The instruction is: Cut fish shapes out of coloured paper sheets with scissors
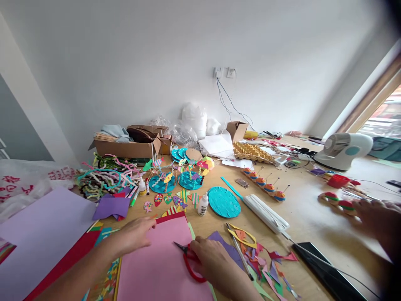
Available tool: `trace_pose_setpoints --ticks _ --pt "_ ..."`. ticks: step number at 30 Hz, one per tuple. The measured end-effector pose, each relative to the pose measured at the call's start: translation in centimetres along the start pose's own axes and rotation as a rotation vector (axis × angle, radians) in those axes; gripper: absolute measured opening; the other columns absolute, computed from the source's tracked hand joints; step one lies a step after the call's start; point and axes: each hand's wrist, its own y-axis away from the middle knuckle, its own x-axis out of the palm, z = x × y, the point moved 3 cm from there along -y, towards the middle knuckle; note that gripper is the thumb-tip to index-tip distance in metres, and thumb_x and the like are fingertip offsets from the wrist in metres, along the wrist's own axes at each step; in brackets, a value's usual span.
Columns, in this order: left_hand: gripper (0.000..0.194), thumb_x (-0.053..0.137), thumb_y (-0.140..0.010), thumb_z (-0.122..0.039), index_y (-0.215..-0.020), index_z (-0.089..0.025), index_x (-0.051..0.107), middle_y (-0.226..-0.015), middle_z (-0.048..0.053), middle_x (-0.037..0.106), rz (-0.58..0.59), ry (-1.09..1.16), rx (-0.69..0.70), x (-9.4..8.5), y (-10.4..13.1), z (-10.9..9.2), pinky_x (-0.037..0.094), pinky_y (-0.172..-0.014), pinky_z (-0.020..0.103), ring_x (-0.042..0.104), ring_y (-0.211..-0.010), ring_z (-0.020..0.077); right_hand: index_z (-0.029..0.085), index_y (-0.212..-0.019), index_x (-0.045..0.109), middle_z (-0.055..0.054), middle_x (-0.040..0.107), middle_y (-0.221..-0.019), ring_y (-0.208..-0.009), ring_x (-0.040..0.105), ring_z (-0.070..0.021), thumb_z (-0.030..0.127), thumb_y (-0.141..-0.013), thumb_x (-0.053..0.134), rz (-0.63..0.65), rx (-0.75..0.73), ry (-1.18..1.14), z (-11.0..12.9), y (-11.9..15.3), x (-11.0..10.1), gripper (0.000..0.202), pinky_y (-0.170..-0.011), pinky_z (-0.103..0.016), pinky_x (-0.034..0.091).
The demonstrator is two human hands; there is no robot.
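Note:
My right hand [210,256] is closed around the red-handled scissors [188,267]. Their dark blades point up and left over a pink paper sheet [153,267] and look closed. My left hand [138,235] lies at the sheet's upper left edge with its fingers stretched out; a small orange piece shows by its fingertips. A dark red sheet [171,217] sticks out under the pink one's top edge. Just beyond stand a white glue bottle [203,205] and a round turquoise disc [224,202]. Several paper fish cutouts [180,202] are spread near the bottle.
Paper scraps [266,267], a pen [239,253] and a white power strip [266,213] lie to the right. Another person's hand [372,215] touches a red-and-green craft piece. Pipe cleaners [106,177], a cardboard box [125,148] and a fan [343,150] stand farther off.

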Motion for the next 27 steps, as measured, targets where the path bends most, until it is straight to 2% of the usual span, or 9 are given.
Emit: trace_pose_setpoints --ticks 2,4,7,10,14,18,22,27 --pt "0.051 0.061 -0.066 -0.012 -0.117 -0.017 0.059 -0.137 0.015 0.053 -0.012 -0.012 -0.033 1.0 0.0 -0.7 0.036 -0.101 0.037 0.044 -0.129 0.0294 0.015 -0.101 0.067 -0.014 0.069 -0.101 -0.089 0.067 -0.0284 0.006 -0.078 0.052 0.008 0.012 0.034 0.4 0.1 0.5 0.029 -0.065 -0.029 0.042" --pt "0.054 0.061 -0.066 -0.009 -0.120 -0.013 0.056 -0.143 0.020 0.044 -0.023 -0.031 -0.064 1.5 -0.5 -0.7 0.031 -0.106 0.040 0.036 -0.135 0.0313 0.014 -0.104 0.066 -0.015 0.068 -0.103 -0.093 0.066 -0.0296 0.004 -0.079 0.051 0.013 0.019 0.053 0.8 0.1 0.8 0.031 -0.068 -0.031 0.045" --pt "0.046 0.065 -0.069 -0.011 -0.114 -0.012 0.058 -0.134 0.018 0.052 -0.020 -0.054 -0.063 1.6 -1.4 -0.3 0.035 -0.102 0.043 0.046 -0.125 0.0297 0.014 -0.108 0.064 -0.015 0.065 -0.110 -0.100 0.063 -0.0305 0.004 -0.080 0.051 0.018 0.033 0.063 1.2 0.3 0.7 0.032 -0.074 -0.033 0.047" --pt "0.029 0.066 -0.078 -0.024 -0.105 -0.014 0.060 -0.116 0.009 0.061 -0.009 -0.070 -0.042 1.4 -2.0 0.1 0.044 -0.091 0.045 0.057 -0.106 0.0245 0.013 -0.109 0.063 -0.016 0.066 -0.110 -0.101 0.063 -0.0311 0.002 -0.080 0.050 0.037 0.077 0.061 1.4 0.4 0.4 0.033 -0.076 -0.036 0.048" --pt "0.025 0.063 -0.083 -0.032 -0.101 -0.015 0.061 -0.106 0.007 0.063 -0.003 -0.095 -0.036 1.5 -2.4 0.4 0.048 -0.083 0.043 0.060 -0.095 0.0219 0.012 -0.104 0.065 -0.016 0.070 -0.104 -0.097 0.066 -0.0304 -0.005 -0.071 0.052 0.072 0.135 0.044 1.2 0.0 0.4 0.039 -0.073 -0.033 0.047" --pt "0.021 0.063 -0.084 -0.032 -0.095 -0.015 0.062 -0.104 0.006 0.063 -0.051 -0.094 -0.011 1.8 -2.7 0.7 0.048 -0.083 0.042 0.059 -0.095 0.0213 0.010 -0.100 0.068 -0.018 0.071 -0.101 -0.094 0.067 -0.0328 -0.002 -0.071 0.054 0.069 0.149 0.015 1.1 -0.3 0.9 0.035 -0.070 -0.032 0.046" --pt "0.019 0.056 -0.088 -0.032 -0.082 -0.015 0.062 -0.088 0.003 0.065 -0.117 -0.066 0.004 1.7 -2.7 0.8 0.047 -0.076 0.036 0.060 -0.082 0.0175 0.009 -0.095 0.070 -0.021 0.071 -0.098 -0.092 0.067 -0.0347 0.001 -0.073 0.050 0.021 0.128 -0.042 0.7 -0.1 0.8 0.031 -0.069 -0.034 0.044" --pt "0.015 0.051 -0.085 -0.018 -0.076 -0.020 0.063 -0.078 0.001 0.069 -0.188 -0.065 0.003 1.3 -1.8 0.4 0.039 -0.063 0.026 0.064 -0.076 0.0174 0.014 -0.086 0.067 -0.012 0.071 -0.087 -0.077 0.063 -0.0249 0.003 -0.061 0.055 -0.084 0.090 -0.245 -0.5 0.6 -0.5 0.030 -0.056 -0.026 0.035"
